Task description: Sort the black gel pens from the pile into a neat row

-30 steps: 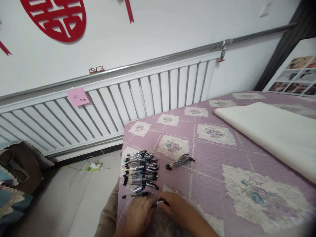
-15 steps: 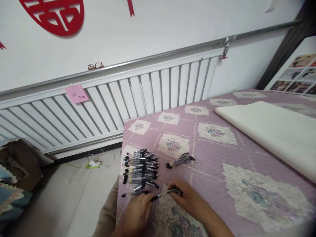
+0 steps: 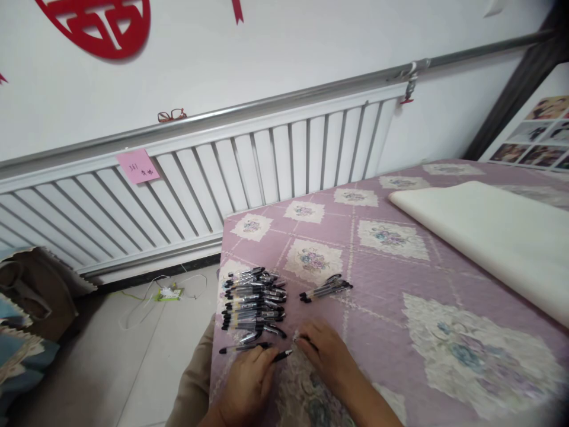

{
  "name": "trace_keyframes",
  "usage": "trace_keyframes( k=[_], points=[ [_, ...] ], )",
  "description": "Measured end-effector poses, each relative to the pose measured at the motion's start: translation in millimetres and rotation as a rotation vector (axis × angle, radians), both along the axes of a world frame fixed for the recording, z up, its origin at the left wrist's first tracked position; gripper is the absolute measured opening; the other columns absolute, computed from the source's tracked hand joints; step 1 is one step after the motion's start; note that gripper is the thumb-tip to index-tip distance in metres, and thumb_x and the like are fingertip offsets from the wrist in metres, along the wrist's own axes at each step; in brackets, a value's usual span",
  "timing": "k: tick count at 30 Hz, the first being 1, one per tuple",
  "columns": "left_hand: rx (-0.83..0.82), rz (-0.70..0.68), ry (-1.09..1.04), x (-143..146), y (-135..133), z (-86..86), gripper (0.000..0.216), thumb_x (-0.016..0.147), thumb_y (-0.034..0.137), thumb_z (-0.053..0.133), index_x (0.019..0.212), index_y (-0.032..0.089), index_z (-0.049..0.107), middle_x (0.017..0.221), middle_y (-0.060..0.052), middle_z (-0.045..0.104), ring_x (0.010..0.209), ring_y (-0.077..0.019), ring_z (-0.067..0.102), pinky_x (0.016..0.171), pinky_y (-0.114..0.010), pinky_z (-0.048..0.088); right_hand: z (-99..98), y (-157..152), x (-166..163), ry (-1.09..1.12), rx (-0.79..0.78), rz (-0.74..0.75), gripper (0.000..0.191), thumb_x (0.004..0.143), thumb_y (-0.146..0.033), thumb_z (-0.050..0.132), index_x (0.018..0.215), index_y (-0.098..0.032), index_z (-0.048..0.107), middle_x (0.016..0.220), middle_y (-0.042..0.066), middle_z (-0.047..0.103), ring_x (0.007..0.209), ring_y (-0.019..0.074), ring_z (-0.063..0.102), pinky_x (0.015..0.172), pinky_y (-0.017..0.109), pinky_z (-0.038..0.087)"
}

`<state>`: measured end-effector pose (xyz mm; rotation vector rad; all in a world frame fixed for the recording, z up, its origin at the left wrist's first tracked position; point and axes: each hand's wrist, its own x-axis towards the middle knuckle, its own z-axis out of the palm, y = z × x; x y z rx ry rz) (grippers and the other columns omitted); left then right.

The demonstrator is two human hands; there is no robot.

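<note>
My left hand, near the table's front left edge, is closed around a black pen. The pen's pale tip points right, and my fingers hide the rest. Just beyond those fingers lies another pen, with a dark end to the left. To the right, my right hand is closed low over the cloth, pinching a small dark piece that looks like a pen cap; the fingers nearly cover it. Above my left hand, a pile of black-capped clear pens lies side by side. A smaller bunch of pens rests right of the pile.
A purple floral cloth covers the table. A folded cream sheet lies at the right. Behind the table runs a white radiator with a pink note; glasses sit above it. A green power strip lies on the floor.
My right hand has shifted slightly left and turned, so the cap-like piece is now mostly hidden by the fingers. My left hand keeps its place with the pen.
</note>
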<state>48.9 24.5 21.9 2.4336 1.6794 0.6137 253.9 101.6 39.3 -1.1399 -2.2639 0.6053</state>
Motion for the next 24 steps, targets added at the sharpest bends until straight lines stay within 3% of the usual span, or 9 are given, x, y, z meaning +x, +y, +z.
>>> trace_keyframes(
  k=[3,9,15,24],
  points=[
    [0.014,-0.002,0.007,0,0,-0.3,0.030,0.090,0.016,0.042,0.114,0.022,0.058,0.094,-0.004,0.067,0.083,-0.0187,0.064,0.072,-0.029,0.052,3.8,-4,-2,-0.007,0.031,0.031,0.027,0.094,-0.033,0.046,0.073,-0.020,0.058,0.080,0.004,0.063,0.081,0.0197,0.056,0.074,0.033,0.041],
    [0.005,-0.002,0.035,0,-1,3.2,0.031,0.087,0.014,0.042,0.112,0.022,0.059,0.090,-0.003,0.066,0.079,-0.0183,0.063,0.070,-0.028,0.051,-2.3,-11,-17,-0.152,0.056,0.076,0.023,0.091,-0.029,0.052,0.072,-0.020,0.061,0.079,0.004,0.065,0.080,0.0198,0.057,0.078,0.035,0.038],
    [0.006,-0.005,0.037,0,0,2.5,0.029,0.088,0.014,0.039,0.105,0.021,0.060,0.087,-0.003,0.067,0.077,-0.0183,0.063,0.068,-0.028,0.050,-12.2,-9,-21,-0.066,0.070,0.092,0.028,0.092,-0.031,0.047,0.068,-0.021,0.059,0.074,0.003,0.064,0.076,0.0187,0.056,0.075,0.033,0.038],
    [-0.034,-0.017,-0.025,0,0,2.9,0.028,0.089,0.015,0.038,0.107,0.022,0.059,0.090,-0.003,0.066,0.079,-0.0187,0.062,0.070,-0.029,0.049,10.6,-12,-11,0.094,-0.168,0.138,0.008,0.086,-0.028,0.058,0.084,-0.022,0.063,0.090,0.004,0.067,0.089,0.0207,0.059,0.081,0.034,0.042]
  ],
)
